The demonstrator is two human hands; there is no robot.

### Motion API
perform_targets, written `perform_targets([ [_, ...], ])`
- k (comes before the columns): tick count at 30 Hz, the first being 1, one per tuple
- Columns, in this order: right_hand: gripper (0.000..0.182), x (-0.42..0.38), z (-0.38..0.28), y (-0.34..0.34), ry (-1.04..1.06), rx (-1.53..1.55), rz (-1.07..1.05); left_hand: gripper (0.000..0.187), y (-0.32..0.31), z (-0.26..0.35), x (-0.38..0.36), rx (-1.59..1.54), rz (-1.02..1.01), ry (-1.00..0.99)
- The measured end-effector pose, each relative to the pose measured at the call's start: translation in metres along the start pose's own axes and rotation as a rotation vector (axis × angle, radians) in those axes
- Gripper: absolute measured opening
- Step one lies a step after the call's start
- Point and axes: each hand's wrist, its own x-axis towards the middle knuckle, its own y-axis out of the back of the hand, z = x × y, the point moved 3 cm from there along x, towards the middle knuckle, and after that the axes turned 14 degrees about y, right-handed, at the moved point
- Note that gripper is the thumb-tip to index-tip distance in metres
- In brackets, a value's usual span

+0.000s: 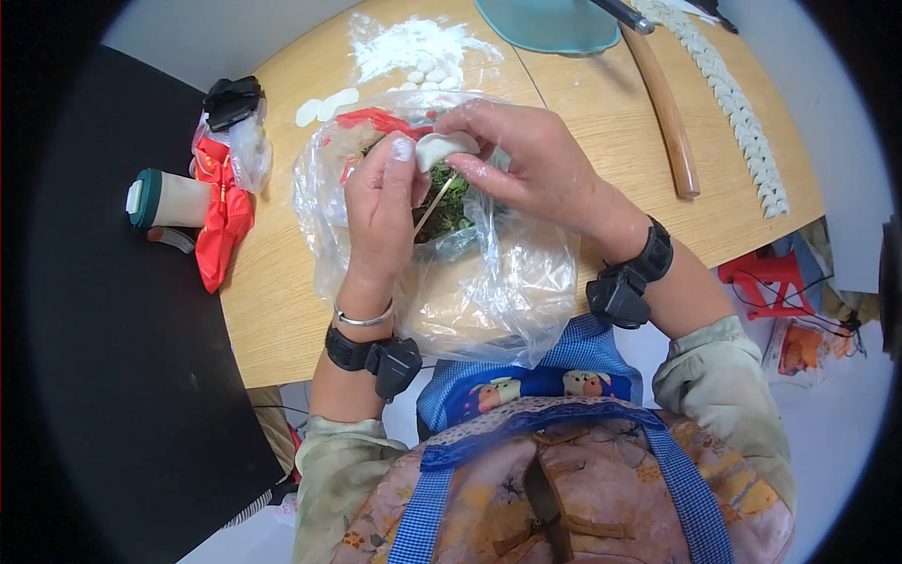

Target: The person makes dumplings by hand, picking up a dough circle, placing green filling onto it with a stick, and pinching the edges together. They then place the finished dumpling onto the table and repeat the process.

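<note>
A small white dumpling [445,148], its wrapper folded over, is between my two hands above the filling. My right hand [540,167], dusted with flour, pinches its right side between thumb and fingers. At its left edge is my left hand [379,202], fingers closed, with a whitened thumb tip touching or very near the dough. Below the hands, chopped green filling [449,214] sits in a clear plastic bag [489,291]. One pale stick [434,209], like a chopstick, stands tilted in the filling; my hands hide part of it.
Beyond the bag lie flour [413,45], small dough pieces [430,73] and flat wrappers [326,106]. To the right are a wooden rolling pin [664,122], a long row of dumplings [733,103] and a teal board-like item [550,23]. A cup [174,199] and red bag [224,221] lie left.
</note>
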Motion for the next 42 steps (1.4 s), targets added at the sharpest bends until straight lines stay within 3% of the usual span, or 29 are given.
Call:
perform_targets([
  [3,0.025,0.000,0.000,0.000,0.017,-0.038,-0.002,0.023,0.002,-0.003,0.002,-0.093,-0.001,0.002],
  [5,0.025,0.000,0.000,0.000,0.015,-0.049,-0.001,0.020,0.001,-0.002,0.003,0.084,0.011,-0.107],
  [14,0.023,0.000,0.000,0.000,-0.006,-0.011,0.064,0.017,-0.005,-0.001,0.001,0.220,0.111,-0.181],
  [17,0.025,-0.001,0.001,0.001,-0.013,-0.061,-0.003,0.019,0.000,-0.001,0.001,0.269,0.140,-0.199],
  [23,0.024,-0.002,0.001,0.001,-0.055,-0.056,0.028,0.024,0.006,-0.005,0.003,0.054,0.063,-0.107],
  [33,0.023,0.000,-0.003,0.000,0.043,-0.094,-0.033,0.020,0.000,0.001,0.002,0.258,0.127,-0.152],
  [42,0.019,0.001,-0.001,0.003,0.019,-0.084,0.064,0.036,0.001,0.000,0.001,0.176,0.101,-0.154],
])
